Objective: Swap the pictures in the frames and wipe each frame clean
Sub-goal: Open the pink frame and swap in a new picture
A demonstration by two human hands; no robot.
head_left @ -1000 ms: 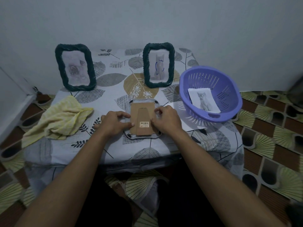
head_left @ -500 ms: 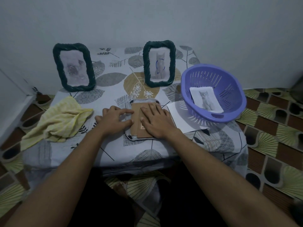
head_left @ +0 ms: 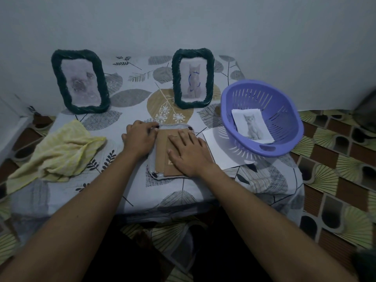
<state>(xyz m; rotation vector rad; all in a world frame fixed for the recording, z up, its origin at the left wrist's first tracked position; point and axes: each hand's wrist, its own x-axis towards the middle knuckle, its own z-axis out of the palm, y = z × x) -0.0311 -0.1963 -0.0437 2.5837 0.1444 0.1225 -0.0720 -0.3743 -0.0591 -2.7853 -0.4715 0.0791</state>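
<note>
A picture frame lies face down at the table's middle, its brown cardboard back (head_left: 160,151) facing up. My right hand (head_left: 188,152) presses flat on that back with straight fingers. My left hand (head_left: 139,137) rests on the frame's left upper edge, its fingertips at the top corner. Two dark green woven frames stand at the back: the left frame (head_left: 80,82) holds a blurry picture, the right frame (head_left: 192,78) a cat picture with blue pen marks. A yellow cloth (head_left: 59,153) lies crumpled at the left. A cat picture (head_left: 251,125) lies inside the purple basket (head_left: 284,110).
A white sheet of paper (head_left: 221,149) lies between the face-down frame and the basket, partly under the basket. The small table, covered in a leaf-print cloth (head_left: 130,98), stands against a plain wall. Patterned floor tiles (head_left: 335,159) show to the right.
My right hand moved from the frame's right edge onto the cardboard back and now lies flat on it. My left hand slid up along the left edge toward the top corner.
</note>
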